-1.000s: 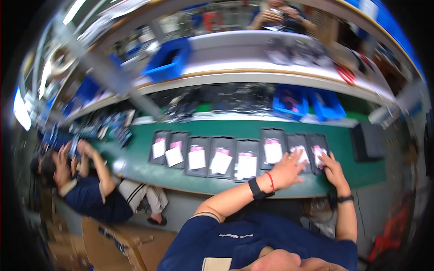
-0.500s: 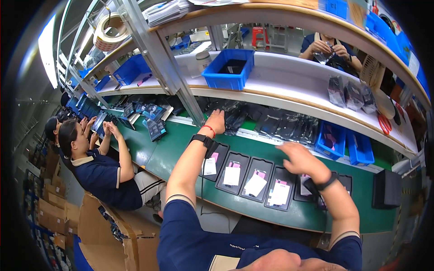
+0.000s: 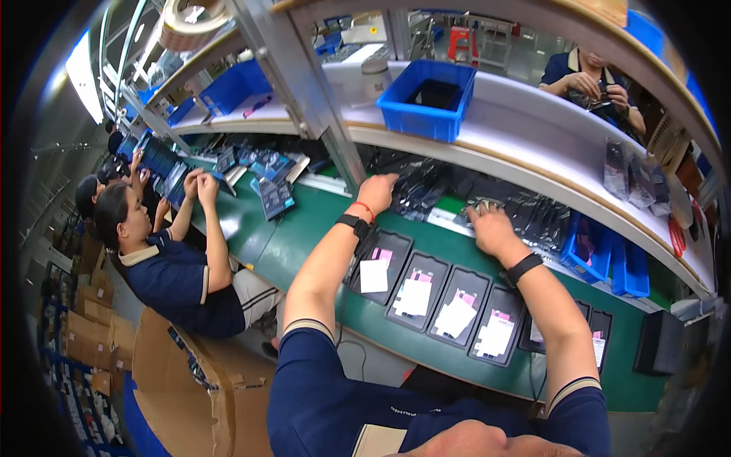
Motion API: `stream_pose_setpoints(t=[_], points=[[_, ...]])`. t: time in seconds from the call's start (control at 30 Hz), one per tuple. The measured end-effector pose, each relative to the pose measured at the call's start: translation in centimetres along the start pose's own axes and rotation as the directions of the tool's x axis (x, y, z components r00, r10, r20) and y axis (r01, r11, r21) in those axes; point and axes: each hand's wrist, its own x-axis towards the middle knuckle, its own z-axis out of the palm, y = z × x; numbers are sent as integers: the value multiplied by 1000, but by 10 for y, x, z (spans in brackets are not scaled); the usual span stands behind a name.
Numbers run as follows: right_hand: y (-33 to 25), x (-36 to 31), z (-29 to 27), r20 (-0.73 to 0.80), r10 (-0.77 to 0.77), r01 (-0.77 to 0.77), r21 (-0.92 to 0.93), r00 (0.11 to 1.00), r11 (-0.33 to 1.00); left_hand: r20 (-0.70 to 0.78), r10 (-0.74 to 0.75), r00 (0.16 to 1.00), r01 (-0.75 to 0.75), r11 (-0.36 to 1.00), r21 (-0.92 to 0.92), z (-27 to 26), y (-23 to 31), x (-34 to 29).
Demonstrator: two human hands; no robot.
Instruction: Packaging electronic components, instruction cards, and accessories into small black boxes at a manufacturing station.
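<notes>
My left hand [image 3: 377, 193] reaches to the back of the green bench, its visible fingers stretched toward a pile of clear-bagged black items [image 3: 417, 185]. Its far fingertips are partly hidden against the pile. Farther right, my right hand [image 3: 493, 230] has its fingers apart, at the near edge of another heap of bagged black items [image 3: 537, 215]. I see nothing held in either hand. In front of me stands a row of several black trays [image 3: 438, 329], holding white cards [image 3: 456, 316] and pink pieces [image 3: 464, 296].
A shelf [image 3: 502, 164] overhangs the piles, carrying a blue bin [image 3: 423, 122]; its metal post [image 3: 335, 145] stands left of my left hand. Small blue bins [image 3: 630, 268] and a black box [image 3: 656, 343] are at right. Co-workers sit at left [image 3: 171, 266] and across the bench [image 3: 590, 84].
My right hand has moved from above the trays to the bagged items at the back. The left hand stays by its pile. The whole view has shifted.
</notes>
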Motion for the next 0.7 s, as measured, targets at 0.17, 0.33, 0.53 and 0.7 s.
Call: stream_pose_setpoints(t=[0.17, 0.33, 0.53, 0.7], points=[[-50, -15, -42, -343, -29, 55, 66, 939, 996, -21, 26, 999, -23, 991, 131, -80, 51, -46], [-171, -32, -27, -334, -381, 424, 66, 862, 903, -94, 120, 988, -74, 915, 397, -108, 41, -134], [-193, -25, -7, -93, -402, 394, -98, 911, 914, 60, 28, 998, -44, 958, 283, -85, 36, -177], [-175, -21, -19, -192, -325, 336, 23, 926, 942, -36, 101, 994, -95, 987, 131, -101, 54, -176]])
